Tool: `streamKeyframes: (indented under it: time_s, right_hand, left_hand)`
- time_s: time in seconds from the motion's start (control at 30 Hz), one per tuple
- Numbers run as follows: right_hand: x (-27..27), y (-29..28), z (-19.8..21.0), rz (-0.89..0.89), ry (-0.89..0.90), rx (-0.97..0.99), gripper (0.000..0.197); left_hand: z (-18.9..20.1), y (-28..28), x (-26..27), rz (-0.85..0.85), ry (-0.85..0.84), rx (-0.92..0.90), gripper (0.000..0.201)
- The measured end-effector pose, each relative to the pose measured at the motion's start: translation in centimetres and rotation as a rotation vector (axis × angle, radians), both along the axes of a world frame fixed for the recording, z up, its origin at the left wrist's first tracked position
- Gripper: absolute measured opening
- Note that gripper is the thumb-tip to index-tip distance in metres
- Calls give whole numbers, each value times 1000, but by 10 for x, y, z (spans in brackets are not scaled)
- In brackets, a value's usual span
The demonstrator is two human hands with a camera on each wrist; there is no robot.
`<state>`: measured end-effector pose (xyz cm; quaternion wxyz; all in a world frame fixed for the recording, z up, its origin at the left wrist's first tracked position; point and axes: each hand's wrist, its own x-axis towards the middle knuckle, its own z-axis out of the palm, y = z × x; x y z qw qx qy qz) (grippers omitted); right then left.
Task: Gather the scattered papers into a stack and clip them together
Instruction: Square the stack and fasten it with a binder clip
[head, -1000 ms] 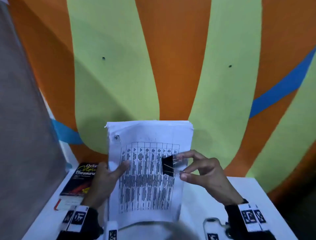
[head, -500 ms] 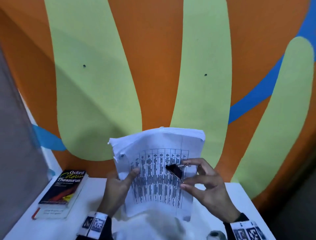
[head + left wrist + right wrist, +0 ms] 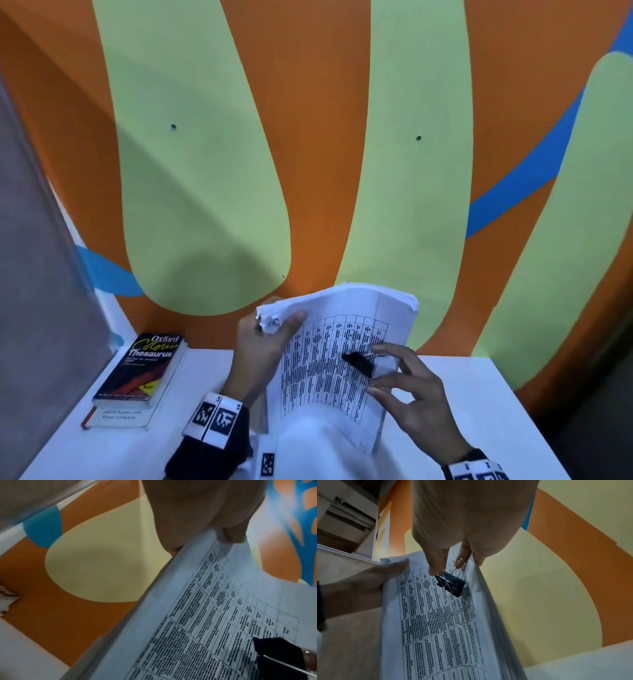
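Note:
A thick stack of white papers with a printed table stands upright over the white table. My left hand grips its crumpled top left corner, thumb on the front sheet. My right hand pinches the wire handles of a black binder clip in front of the printed sheet, near the stack's right edge. In the right wrist view the binder clip hangs from my fingertips against the papers. The left wrist view catches the clip at the lower right.
A dark Oxford thesaurus lies on a second book at the table's left. An orange, green and blue painted wall rises right behind the table. A grey panel closes the left side.
My left hand has slid up from the stack's left edge to its top left corner, which now bends forward. The clip has tilted and stays in front of the sheet.

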<state>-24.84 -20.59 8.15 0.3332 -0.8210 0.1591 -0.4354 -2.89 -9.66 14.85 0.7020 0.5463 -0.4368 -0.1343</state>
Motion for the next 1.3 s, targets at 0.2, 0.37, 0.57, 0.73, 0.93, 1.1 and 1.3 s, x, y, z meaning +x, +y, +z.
streamKeyframes:
  time_s: [0.2, 0.37, 0.57, 0.73, 0.93, 1.1, 1.3]
  right_hand:
    - [-8, -1, 11, -7, 89, 26, 7]
    - [-32, 15, 60, -128, 53, -68, 5]
    - [-14, 25, 134, -126, 65, -344, 7]
    - [16, 17, 160, -63, 192, -533, 7]
    - [42, 12, 179, 17, 314, -642, 9]
    - [52, 12, 187, 46, 423, -688, 16]
    - [56, 17, 199, 86, 522, -753, 19]
  left_hand:
    - [-7, -11, 16, 3, 18, 68, 49]
    - [1, -9, 9, 4, 8, 18, 44]
    - [-1, -10, 1, -19, -16, -18, 32]
    - [1, -9, -4, -87, -54, -63, 21]
    - [1, -11, -4, -146, -80, -93, 8]
    - [-2, -14, 0, -148, -96, -118, 8]
    - [0, -15, 1, -148, -220, -114, 6]
